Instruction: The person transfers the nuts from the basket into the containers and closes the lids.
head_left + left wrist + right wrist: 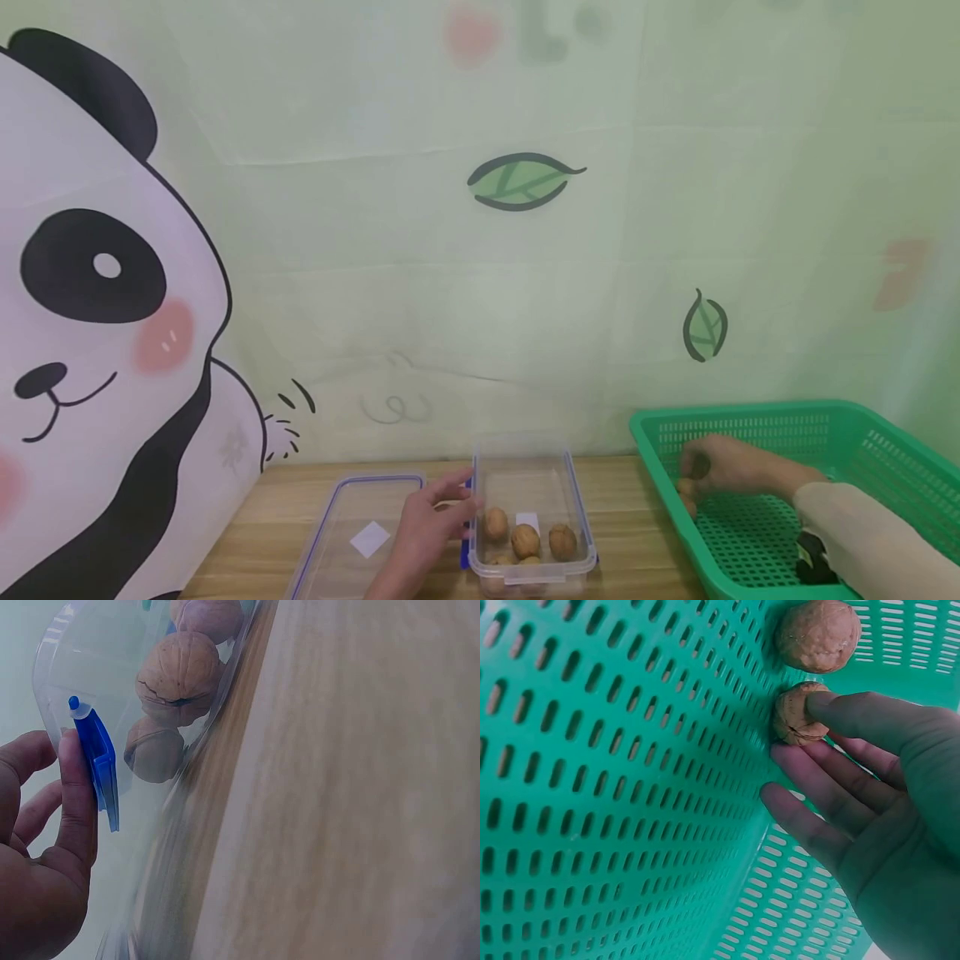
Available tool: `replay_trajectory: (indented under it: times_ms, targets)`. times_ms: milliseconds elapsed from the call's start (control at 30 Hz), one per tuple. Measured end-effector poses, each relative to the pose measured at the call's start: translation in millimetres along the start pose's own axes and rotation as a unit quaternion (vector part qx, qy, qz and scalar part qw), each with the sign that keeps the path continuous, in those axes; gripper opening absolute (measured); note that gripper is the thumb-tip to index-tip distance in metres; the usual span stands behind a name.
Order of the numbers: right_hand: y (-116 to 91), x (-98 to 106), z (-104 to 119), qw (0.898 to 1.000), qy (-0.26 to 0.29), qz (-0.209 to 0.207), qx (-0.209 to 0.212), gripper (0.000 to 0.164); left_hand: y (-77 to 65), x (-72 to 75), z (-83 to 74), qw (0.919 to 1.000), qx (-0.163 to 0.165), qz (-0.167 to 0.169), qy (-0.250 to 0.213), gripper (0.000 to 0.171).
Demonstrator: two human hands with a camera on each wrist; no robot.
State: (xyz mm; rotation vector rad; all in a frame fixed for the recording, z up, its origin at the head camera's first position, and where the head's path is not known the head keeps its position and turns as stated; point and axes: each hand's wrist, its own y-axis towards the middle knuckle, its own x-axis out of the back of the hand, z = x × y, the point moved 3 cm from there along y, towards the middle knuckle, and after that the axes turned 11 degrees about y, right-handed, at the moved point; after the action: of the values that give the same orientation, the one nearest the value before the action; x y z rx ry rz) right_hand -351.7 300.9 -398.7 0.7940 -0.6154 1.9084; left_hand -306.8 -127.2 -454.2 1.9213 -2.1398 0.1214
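Note:
My right hand [723,467] is inside the green plastic basket [847,407], at its left wall. In the right wrist view, its thumb and fingers pinch a walnut [799,712], and a second walnut [819,636] lies just beyond. A clear box [525,479] with blue side clips holds several walnuts [526,541] near its front end. The left hand [429,529] rests against the box's left side, fingers loosely bent. Seen from the left wrist, one fingertip lies beside a blue clip [101,761] hanging down.
Left of the box, a clear lid [330,533] with a blue seal and a white label lies flat on the wooden table [630,533], partly behind the left forearm. Behind the table hangs a pale green wall cloth [375,275] printed with a panda and leaves.

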Motion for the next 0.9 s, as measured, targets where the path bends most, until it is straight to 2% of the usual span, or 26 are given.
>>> replay_trajectory:
  times_ms: [133, 333, 567, 733, 900]
  targets:
    - [-0.5, 0.9, 2.0, 1.0, 0.003, 0.004, -0.001, 0.024, -0.6, 0.8, -0.7, 1.0, 0.001, -0.001, 0.0, 0.055]
    - [-5.6, 9.8, 8.5, 1.0, 0.014, -0.009, 0.025, 0.028, -0.9, 0.1, -0.6, 1.0, -0.005, 0.003, -0.008, 0.054]
    - [-12.6, 24.8, 24.0, 0.996, 0.019, -0.072, 0.053, 0.03, 0.0, -1.2, 0.7, 0.9999, -0.005, 0.006, -0.007, 0.055]
    - [-18.6, 34.7, 45.2, 0.99, 0.011, -0.116, 0.083, 0.029, 0.3, -0.9, 0.5, 1.0, -0.003, 0.001, -0.007, 0.055]
    - [-23.8, 40.8, 70.3, 0.983, 0.006, -0.155, 0.096, 0.035, 0.3, 0.1, -0.5, 1.0, -0.005, -0.003, -0.008, 0.055]
